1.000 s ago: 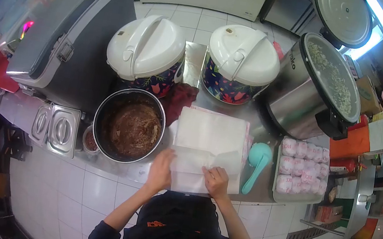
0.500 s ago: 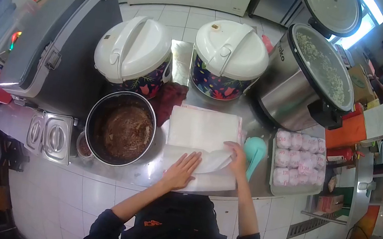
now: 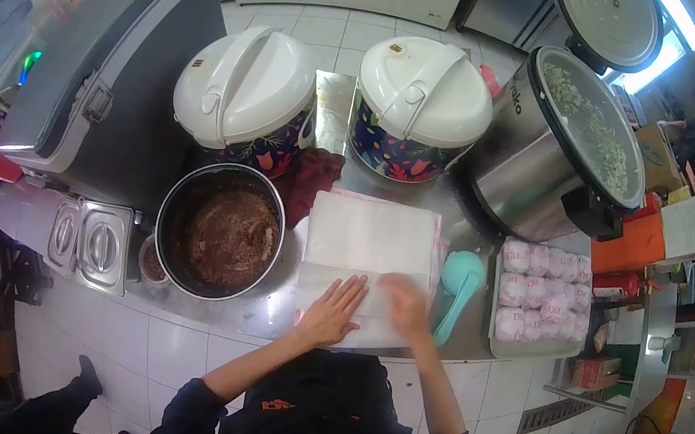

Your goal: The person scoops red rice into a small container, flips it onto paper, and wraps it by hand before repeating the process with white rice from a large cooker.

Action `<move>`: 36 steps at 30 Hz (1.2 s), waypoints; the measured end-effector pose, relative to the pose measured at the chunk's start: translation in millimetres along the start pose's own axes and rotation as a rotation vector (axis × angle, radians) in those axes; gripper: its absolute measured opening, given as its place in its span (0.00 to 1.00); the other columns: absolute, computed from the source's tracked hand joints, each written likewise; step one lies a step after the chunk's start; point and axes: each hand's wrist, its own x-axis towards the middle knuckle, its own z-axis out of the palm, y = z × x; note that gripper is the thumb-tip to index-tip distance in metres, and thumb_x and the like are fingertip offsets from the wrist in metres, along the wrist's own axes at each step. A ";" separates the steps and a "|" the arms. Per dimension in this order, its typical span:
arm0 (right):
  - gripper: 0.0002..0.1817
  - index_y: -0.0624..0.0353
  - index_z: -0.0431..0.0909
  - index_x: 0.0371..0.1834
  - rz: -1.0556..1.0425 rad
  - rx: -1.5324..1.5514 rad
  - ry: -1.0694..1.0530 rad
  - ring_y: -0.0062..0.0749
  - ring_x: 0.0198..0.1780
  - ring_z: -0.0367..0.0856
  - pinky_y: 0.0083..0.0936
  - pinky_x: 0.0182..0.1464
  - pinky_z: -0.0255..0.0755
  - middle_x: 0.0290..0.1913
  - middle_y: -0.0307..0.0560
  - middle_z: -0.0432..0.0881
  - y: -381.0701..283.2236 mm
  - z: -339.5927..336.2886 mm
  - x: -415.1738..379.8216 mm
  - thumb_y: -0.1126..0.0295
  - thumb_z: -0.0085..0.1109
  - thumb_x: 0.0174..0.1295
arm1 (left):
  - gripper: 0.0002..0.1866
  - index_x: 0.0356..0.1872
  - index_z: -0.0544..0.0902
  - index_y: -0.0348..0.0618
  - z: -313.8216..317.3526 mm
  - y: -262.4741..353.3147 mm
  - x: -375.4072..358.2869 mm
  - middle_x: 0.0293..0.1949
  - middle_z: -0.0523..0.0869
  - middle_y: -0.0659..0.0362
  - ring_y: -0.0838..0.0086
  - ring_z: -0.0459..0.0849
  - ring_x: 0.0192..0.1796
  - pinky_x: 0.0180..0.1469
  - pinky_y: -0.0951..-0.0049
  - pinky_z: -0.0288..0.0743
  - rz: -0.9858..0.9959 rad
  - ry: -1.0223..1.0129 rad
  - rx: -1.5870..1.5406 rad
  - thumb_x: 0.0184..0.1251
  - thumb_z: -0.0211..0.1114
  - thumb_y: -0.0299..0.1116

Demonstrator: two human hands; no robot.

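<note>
A stack of white wrapping paper sheets (image 3: 372, 235) with red print at its edges lies on the steel table in front of me. My left hand (image 3: 333, 310) rests flat on the lower part of the stack, fingers stretched out, over a folded edge of paper. Just to its right, my right hand (image 3: 406, 306) is above the same sheets, smeared by motion, so its fingers cannot be made out. Beside the stack on the right is a turquoise scoop (image 3: 463, 276), its handle pointing toward me.
To the left stand a black pot (image 3: 211, 277) with brown residue and lidded steel containers (image 3: 104, 247). Two white-lidded pots (image 3: 245, 92) are behind. A large cooker (image 3: 511, 161) holds rice. A tray (image 3: 536, 349) carries several wrapped bundles (image 3: 540, 293). Another person's leg (image 3: 60, 394) shows lower left.
My right hand has moved left from the paper's right edge toward my left hand. The lifted sheet now lies flatter. Another person's leg has come into view lower left.
</note>
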 end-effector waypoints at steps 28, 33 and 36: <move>0.09 0.53 0.75 0.30 0.220 -0.480 -0.261 0.42 0.31 0.75 0.37 0.46 0.61 0.22 0.44 0.75 26.1 24.1 20.4 0.72 0.59 0.43 | 0.09 0.30 0.75 0.42 -19.1 -45.4 16.9 0.37 0.77 0.56 0.59 0.77 0.40 0.40 0.64 0.71 -0.298 0.433 0.215 0.45 0.65 0.28; 0.08 0.55 0.75 0.27 -0.001 -0.427 -0.213 0.43 0.30 0.73 0.38 0.42 0.65 0.27 0.46 0.70 33.5 26.1 9.9 0.71 0.60 0.42 | 0.10 0.26 0.73 0.42 10.5 -51.6 2.2 0.32 0.73 0.56 0.62 0.75 0.36 0.37 0.65 0.69 -0.152 0.384 0.098 0.42 0.65 0.29; 0.09 0.58 0.77 0.29 -0.020 -0.455 -0.172 0.39 0.38 0.75 0.37 0.46 0.67 0.30 0.45 0.74 35.9 40.9 -29.8 0.73 0.59 0.41 | 0.08 0.25 0.72 0.41 22.4 -39.7 -2.7 0.30 0.71 0.56 0.63 0.74 0.34 0.37 0.65 0.69 -0.103 0.451 0.089 0.42 0.62 0.28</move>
